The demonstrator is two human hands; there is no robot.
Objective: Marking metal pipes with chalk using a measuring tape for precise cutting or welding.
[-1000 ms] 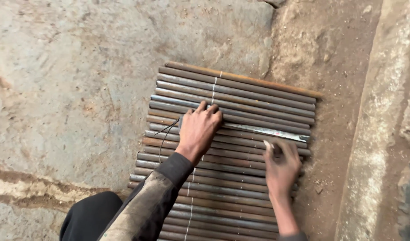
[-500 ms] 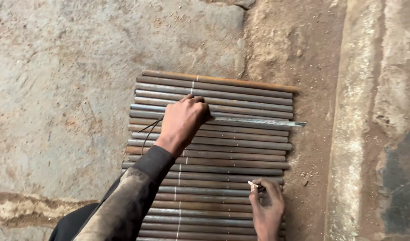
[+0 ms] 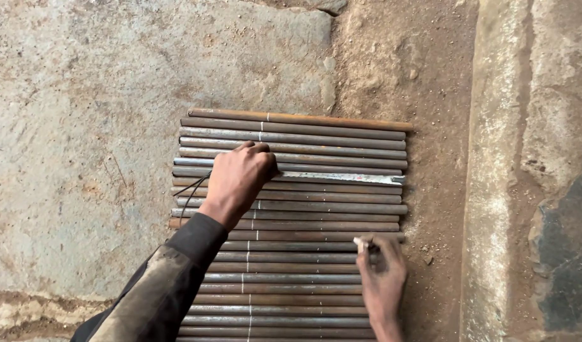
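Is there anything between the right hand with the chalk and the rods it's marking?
Nothing visible. The right hand holds the white chalk directly on the rods; the left hand presses the metal ruler farther up.

We look straight down on a rough, pitted concrete floor [image 3: 94, 120], grey with rusty stains, which fills the left half of the frame. Right of centre runs a strip of loose reddish-brown dirt [image 3: 405, 69], strewn with small pebbles. Along the right edge we see a raised, worn concrete kerb [image 3: 500, 164] with a dark patch at the lower right. Soft, even daylight casts faint shadows.
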